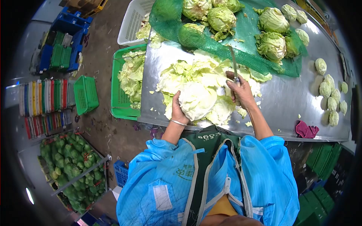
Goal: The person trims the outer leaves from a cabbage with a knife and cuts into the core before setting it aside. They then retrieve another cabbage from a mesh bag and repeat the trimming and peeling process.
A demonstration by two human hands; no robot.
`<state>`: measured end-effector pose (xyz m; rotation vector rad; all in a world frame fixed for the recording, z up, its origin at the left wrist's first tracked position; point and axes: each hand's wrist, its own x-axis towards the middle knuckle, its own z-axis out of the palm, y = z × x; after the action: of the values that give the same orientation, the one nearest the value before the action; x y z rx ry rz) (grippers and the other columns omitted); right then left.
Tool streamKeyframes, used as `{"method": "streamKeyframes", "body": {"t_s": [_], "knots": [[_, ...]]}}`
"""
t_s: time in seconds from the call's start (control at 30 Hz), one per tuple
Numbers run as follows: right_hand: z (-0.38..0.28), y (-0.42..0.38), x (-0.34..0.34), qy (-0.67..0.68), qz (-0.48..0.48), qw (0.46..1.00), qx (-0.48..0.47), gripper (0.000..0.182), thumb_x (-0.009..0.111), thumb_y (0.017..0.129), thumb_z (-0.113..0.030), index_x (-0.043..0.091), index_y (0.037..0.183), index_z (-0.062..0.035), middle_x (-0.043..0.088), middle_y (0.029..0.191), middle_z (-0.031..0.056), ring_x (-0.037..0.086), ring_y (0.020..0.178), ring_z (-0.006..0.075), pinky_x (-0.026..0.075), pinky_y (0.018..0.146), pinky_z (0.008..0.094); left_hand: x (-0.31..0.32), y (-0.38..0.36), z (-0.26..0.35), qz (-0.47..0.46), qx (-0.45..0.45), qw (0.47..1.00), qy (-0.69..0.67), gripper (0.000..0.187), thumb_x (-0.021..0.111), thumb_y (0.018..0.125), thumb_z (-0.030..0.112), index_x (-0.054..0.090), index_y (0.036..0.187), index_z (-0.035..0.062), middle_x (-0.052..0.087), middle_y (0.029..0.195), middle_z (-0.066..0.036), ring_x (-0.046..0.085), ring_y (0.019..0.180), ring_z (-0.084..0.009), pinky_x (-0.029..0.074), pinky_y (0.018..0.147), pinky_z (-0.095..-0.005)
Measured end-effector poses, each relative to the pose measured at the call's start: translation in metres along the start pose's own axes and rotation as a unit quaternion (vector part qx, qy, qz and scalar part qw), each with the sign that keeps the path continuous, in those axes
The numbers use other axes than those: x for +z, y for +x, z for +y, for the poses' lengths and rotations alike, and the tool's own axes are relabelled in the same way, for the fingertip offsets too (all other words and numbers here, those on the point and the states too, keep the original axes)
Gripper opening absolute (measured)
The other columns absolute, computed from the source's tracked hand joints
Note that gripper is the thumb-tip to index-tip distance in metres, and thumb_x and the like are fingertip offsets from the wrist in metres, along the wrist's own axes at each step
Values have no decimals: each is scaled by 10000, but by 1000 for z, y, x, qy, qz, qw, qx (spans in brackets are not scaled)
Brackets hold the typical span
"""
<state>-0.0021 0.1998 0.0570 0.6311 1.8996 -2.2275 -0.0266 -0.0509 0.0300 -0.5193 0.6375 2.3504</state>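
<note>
My left hand [178, 109] is closed around the left side of a pale cabbage [197, 101], which sits over loose leaves at the table's near edge. In my right hand [241, 91] is a knife [234, 64], gripped by its handle with the blade pointing away from me, just right of the cabbage. A heap of peeled cabbage leaves [186, 73] spreads across the metal table behind and around the cabbage. Beyond the heap, several untrimmed cabbages [221, 19] lie on and in a green mesh net [249, 56].
Small pale wrapped-looking heads [329, 92] sit along the right of the metal table [279, 109], near a maroon cloth [306, 130]. A green crate [117, 94] with leaves and a white crate [128, 28] stand left. On the floor are an upright green basket [86, 94] and a bin of green produce [75, 165].
</note>
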Motion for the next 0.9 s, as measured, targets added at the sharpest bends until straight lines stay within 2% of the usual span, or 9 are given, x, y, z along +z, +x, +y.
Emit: {"method": "streamKeyframes", "body": {"t_s": [0.13, 0.23, 0.33, 0.43, 0.53, 0.67, 0.7, 0.83, 0.9], "knots": [[-33, -7, 24, -18, -141, 987, 69, 549, 729, 810, -307, 533, 1288, -119, 534, 633, -21, 448, 423, 56, 350, 374, 222, 2, 3, 3, -34, -39, 998, -29, 644, 498, 882, 492, 475, 1338, 38, 561, 1293, -157, 562, 1162, -329, 440, 1013, -474], [-32, -6, 41, -47, -137, 989, -11, 460, 733, 810, -274, 566, 1186, -69, 541, 650, -36, 475, 447, 56, 351, 389, 220, 4, 6, 7, -33, -11, 999, -14, 643, 498, 881, 490, 474, 1336, 36, 552, 1301, -165, 552, 1174, -333, 437, 1014, -485], [-50, -26, 36, -36, -92, 995, 20, 357, 747, 798, -208, 583, 1069, -45, 556, 657, -32, 499, 477, 52, 376, 413, 210, -4, 12, 15, -30, 25, 999, -17, 650, 500, 878, 492, 470, 1336, 33, 542, 1311, -169, 550, 1176, -333, 440, 1011, -485], [-31, -48, 21, 10, -212, 977, 16, 324, 762, 764, -125, 576, 1018, -47, 580, 669, -19, 527, 507, 50, 411, 427, 199, -10, 14, 23, -17, 64, 998, -10, 660, 505, 875, 498, 465, 1337, 28, 540, 1311, -164, 557, 1169, -328, 449, 1005, -477], [-23, -60, 8, 69, -251, 952, 162, 344, 779, 718, -57, 576, 996, -68, 626, 746, -13, 552, 536, 36, 454, 442, 198, -2, 9, 19, 4, 68, 998, -4, 659, 499, 879, 506, 470, 1330, 26, 557, 1291, -158, 570, 1152, -316, 456, 999, -464], [-7, -64, 10, 77, -280, 951, 103, 346, 786, 718, -52, 574, 991, -72, 625, 725, -9, 534, 482, 31, 409, 401, 178, 9, 19, 6, 46, 97, 994, 1, 648, 497, 884, 513, 490, 1312, 27, 579, 1261, -149, 593, 1118, -294, 468, 983, -445], [-18, -69, 11, 33, -280, 946, 161, 336, 786, 721, -50, 579, 984, -72, 624, 713, -10, 546, 506, 24, 414, 422, 183, 12, 23, 4, 47, 108, 993, 0, 644, 499, 884, 514, 496, 1307, 29, 584, 1254, -147, 599, 1108, -288, 471, 979, -441], [-8, -75, 14, 73, -245, 959, 123, 339, 793, 727, -80, 582, 992, -64, 612, 670, -15, 551, 501, 51, 426, 444, 203, 24, 27, 4, 99, 98, 990, -3, 617, 475, 898, 528, 521, 1287, 50, 603, 1226, -124, 604, 1091, -280, 478, 967, -436], [-9, -76, 16, 61, -263, 955, 121, 359, 801, 725, -100, 580, 1005, -56, 609, 659, -14, 542, 484, 61, 421, 442, 209, 19, 31, 5, 115, 71, 991, -5, 651, 452, 873, 602, 495, 1328, 139, 542, 1318, -88, 524, 1197, -287, 417, 997, -518]]}}
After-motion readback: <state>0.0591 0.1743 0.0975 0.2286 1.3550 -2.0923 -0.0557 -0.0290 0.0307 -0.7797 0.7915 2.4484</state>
